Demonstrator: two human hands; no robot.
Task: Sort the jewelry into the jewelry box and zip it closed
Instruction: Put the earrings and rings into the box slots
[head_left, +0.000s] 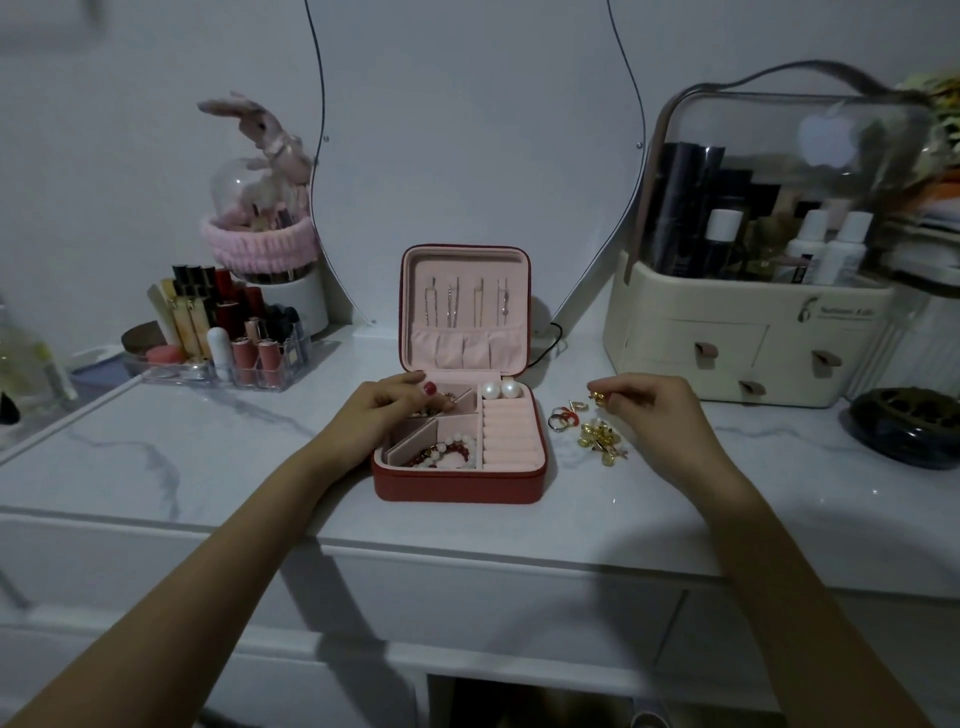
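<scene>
A red jewelry box (460, 486) with pink lining stands open on the white marble vanity, lid upright with several necklaces hanging inside. Two pearl earrings (501, 389) sit at the top of its ring rolls. A red and white bead bracelet (447, 453) lies in the front compartment. My left hand (382, 413) rests over the back-left compartment, fingers pinched on a small gold piece there. My right hand (644, 408) hovers to the right of the box, pinching a small gold earring (596, 397). Below it lie loose rings (563, 418) and a pile of gold earrings (602, 439).
A clear lipstick organizer (223, 338) stands at the back left. A cream cosmetics case with drawers (753, 332) fills the back right. A dark round dish (906, 426) sits at the far right. A mirror leans behind the box.
</scene>
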